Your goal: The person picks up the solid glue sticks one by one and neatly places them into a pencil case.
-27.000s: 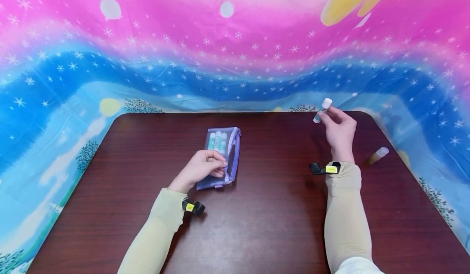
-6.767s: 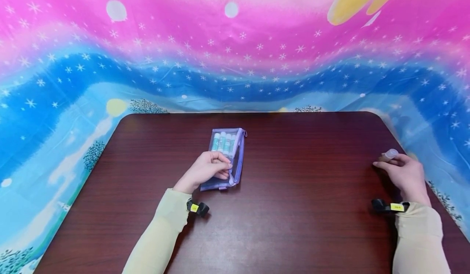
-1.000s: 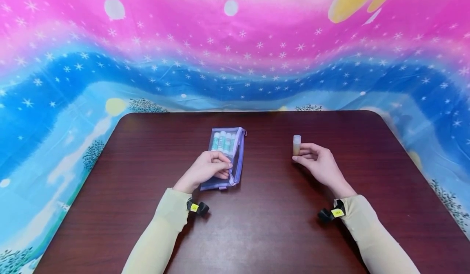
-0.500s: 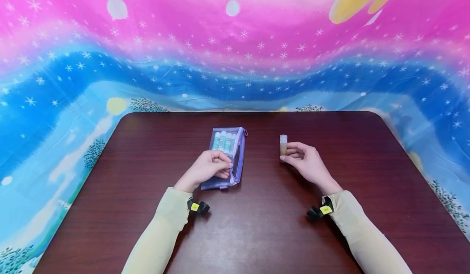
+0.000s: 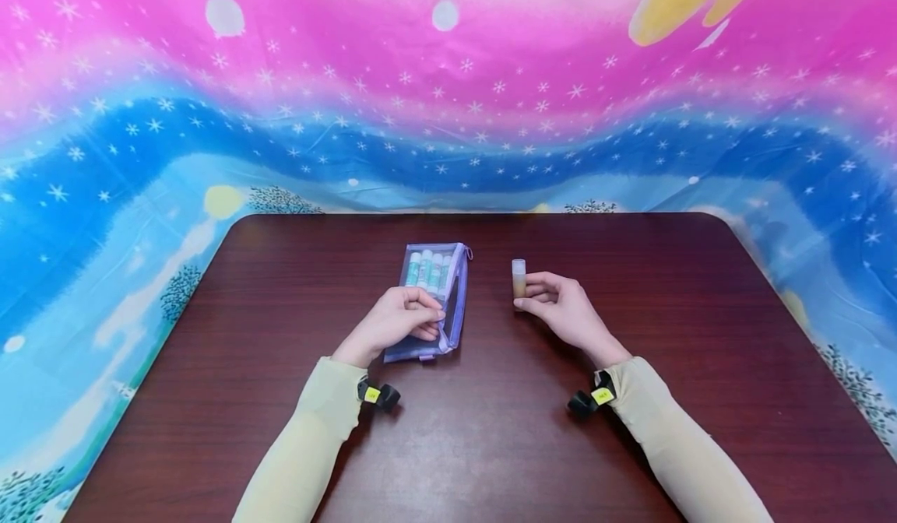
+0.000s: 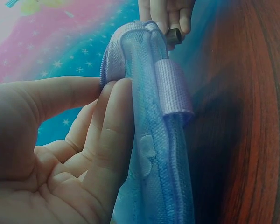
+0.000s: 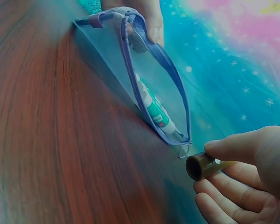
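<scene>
My left hand [image 5: 392,319] pinches the edge of a purple mesh zipper pouch [image 5: 459,309] between thumb and fingers, keeping its mouth spread. Inside lie several white glue sticks [image 5: 424,270] with green labels, side by side at the far end. To the right of the pouch, my right hand [image 5: 562,305] holds an amber glue stick [image 5: 518,280] with a frosted cap, upright between thumb and fingers. The right wrist view shows the hollow brown end of this glue stick [image 7: 200,167] close to the zipper pull [image 7: 184,150], and the gaping zipper of the pouch [image 7: 130,65].
A dark red-brown wooden table [image 5: 448,445] lies beneath both hands. Behind it and along its sides hangs a pink and blue cloth [image 5: 392,110] with snowflakes. A black wrist camera [image 5: 381,396] is strapped to each sleeve.
Since several seconds ago, my right hand has picked up the amber glue stick at the table's right side and carried it left towards the pouch. The left hand keeps its grip.
</scene>
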